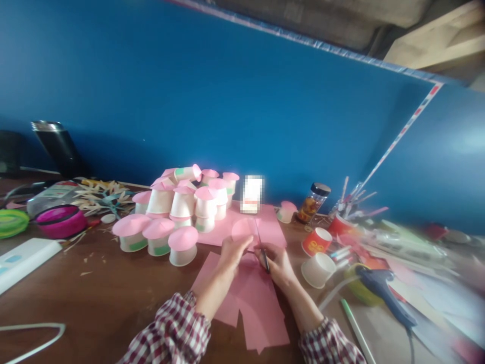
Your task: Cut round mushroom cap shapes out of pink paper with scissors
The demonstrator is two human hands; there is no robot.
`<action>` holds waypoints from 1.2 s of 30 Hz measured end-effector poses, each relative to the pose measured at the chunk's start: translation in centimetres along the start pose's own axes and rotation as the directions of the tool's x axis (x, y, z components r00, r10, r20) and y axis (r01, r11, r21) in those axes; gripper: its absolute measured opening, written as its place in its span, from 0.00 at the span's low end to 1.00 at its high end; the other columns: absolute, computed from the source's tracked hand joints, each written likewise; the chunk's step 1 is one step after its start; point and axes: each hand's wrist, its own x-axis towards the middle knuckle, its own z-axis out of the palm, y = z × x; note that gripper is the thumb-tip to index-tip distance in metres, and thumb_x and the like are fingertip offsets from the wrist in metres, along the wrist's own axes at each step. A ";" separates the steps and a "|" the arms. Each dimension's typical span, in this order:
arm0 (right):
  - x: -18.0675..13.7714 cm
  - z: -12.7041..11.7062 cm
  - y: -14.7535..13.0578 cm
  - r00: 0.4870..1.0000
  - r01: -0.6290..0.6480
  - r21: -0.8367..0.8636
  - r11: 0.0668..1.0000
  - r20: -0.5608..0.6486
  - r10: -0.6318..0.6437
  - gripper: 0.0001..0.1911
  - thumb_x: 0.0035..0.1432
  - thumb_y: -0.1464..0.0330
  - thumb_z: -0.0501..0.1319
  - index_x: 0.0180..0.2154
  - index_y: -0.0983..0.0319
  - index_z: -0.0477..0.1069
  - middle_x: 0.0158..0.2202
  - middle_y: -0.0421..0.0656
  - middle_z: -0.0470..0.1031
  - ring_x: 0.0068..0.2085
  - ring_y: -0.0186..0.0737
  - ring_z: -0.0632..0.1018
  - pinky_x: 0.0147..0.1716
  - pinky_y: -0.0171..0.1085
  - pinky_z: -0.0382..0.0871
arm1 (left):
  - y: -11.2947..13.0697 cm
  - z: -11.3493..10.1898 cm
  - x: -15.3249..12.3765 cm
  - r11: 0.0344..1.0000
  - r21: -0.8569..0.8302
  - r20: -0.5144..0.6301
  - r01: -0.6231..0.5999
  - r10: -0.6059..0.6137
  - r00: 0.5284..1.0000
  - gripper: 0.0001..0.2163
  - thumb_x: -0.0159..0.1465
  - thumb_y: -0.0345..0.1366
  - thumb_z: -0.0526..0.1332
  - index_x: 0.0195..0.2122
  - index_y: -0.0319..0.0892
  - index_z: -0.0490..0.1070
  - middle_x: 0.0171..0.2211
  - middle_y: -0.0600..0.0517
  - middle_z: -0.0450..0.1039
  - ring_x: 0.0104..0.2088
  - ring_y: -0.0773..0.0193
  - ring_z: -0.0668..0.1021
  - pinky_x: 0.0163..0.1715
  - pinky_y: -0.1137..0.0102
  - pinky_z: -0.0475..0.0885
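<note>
My left hand (234, 251) is closed on a round pink paper piece (242, 230), holding it upright over the table. My right hand (276, 260) grips a pair of scissors (261, 246) whose blades point up into the pink piece. Both hands hover above several pink paper sheets (257, 308) lying on the brown table (113, 293). Just left of my hands stands a heap of white paper cups with pink paper caps (182, 207).
A white cup (318, 269) and a red cup (317, 241) stand right of my hands, with a blue glue gun (382, 288), a jar (312, 203) and a cup of pens (346, 212) beyond. A pink bowl (60, 221) and dark flask (56, 146) sit far left.
</note>
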 end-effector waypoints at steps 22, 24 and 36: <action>0.1 0.0 0.7 1.000 0.016 -0.027 1.000 0.009 -0.015 0.15 0.48 0.62 0.64 0.33 0.68 0.76 0.19 0.40 0.69 0.21 0.32 0.65 0.18 0.30 0.57 | -0.4 -0.2 0.5 0.999 -0.009 -0.030 -0.052 0.052 0.998 0.10 0.44 0.38 0.69 0.19 0.38 0.71 0.12 0.56 0.61 0.16 0.70 0.63 0.18 0.72 0.58; 0.1 0.0 0.7 1.000 0.017 -0.025 1.000 0.007 -0.017 0.15 0.49 0.62 0.64 0.33 0.68 0.76 0.18 0.40 0.68 0.21 0.32 0.65 0.18 0.30 0.57 | -0.4 -0.2 0.5 0.999 -0.006 -0.026 -0.048 0.048 0.999 0.10 0.45 0.38 0.69 0.20 0.37 0.72 0.12 0.56 0.61 0.16 0.70 0.62 0.18 0.72 0.58; -0.1 -0.2 0.3 1.000 -0.002 0.031 1.000 0.023 0.001 0.16 0.48 0.60 0.64 0.34 0.67 0.75 0.21 0.40 0.70 0.21 0.32 0.66 0.18 0.30 0.59 | -0.6 -0.2 0.6 0.999 0.047 -0.001 -0.017 0.017 1.000 0.13 0.44 0.38 0.69 0.27 0.33 0.77 0.15 0.53 0.66 0.18 0.69 0.65 0.20 0.71 0.62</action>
